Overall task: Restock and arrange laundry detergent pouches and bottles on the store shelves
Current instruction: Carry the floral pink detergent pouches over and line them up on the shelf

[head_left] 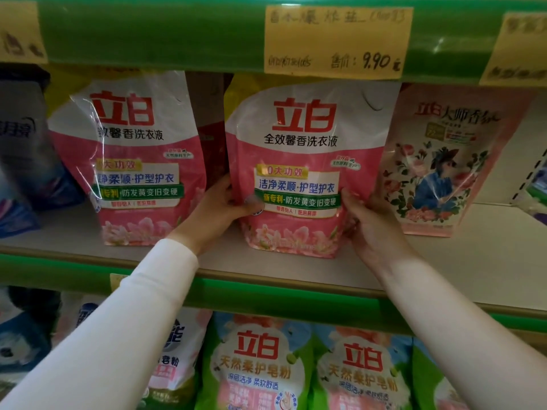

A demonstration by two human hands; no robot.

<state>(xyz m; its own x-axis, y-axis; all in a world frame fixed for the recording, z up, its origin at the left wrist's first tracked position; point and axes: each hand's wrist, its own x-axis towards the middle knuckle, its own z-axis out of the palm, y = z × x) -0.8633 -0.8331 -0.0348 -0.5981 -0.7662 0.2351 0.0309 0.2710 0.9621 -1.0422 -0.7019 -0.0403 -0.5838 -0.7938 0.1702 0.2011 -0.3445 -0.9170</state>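
Both forearms are reaching up from the lower frame; the left hand [220, 208] and right hand [370, 220] are gripping opposite sides of a pink detergent pouch [299, 161], which is standing upright on the middle shelf [266, 267] at frame centre.

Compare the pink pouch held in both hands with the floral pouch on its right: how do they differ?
The pink pouch carries a large logo on white; the floral pouch shows a small logo above a figure among roses. The left hand and right hand grip the pink pouch; nothing holds the floral pouch. Both stand upright on one shelf.
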